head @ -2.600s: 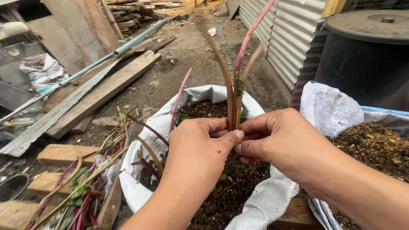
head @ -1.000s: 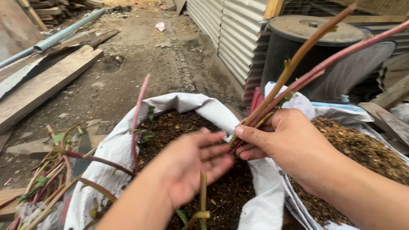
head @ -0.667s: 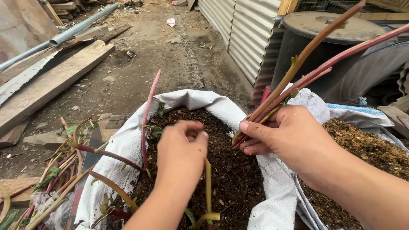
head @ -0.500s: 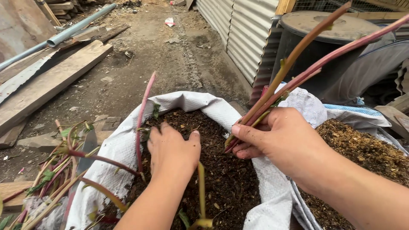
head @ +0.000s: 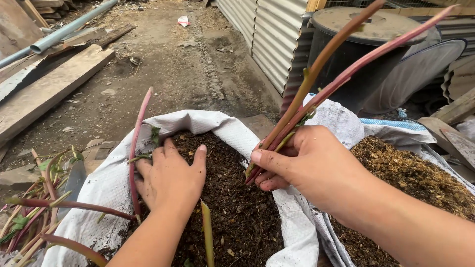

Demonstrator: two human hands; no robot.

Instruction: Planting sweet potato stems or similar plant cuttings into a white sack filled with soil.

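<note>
Outdoors on dirt ground, the white sack (head: 277,217) holds dark soil (head: 237,207) where the flat, released left hand (head: 170,178) presses beside a planted stem (head: 134,153), while above its rim the right hand (head: 309,165), grip seemingly clenched on loose cuttings (head: 326,84), could let them slip or bruise.

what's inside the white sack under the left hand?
The white sack holds dark soil. A pink stem and a green stem stand in it. The left hand lies flat on the soil, covering that patch; the buried stem ends are hidden.

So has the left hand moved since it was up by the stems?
Yes: the left hand left the stem bundle and moved left, onto the sack's soil.
</note>
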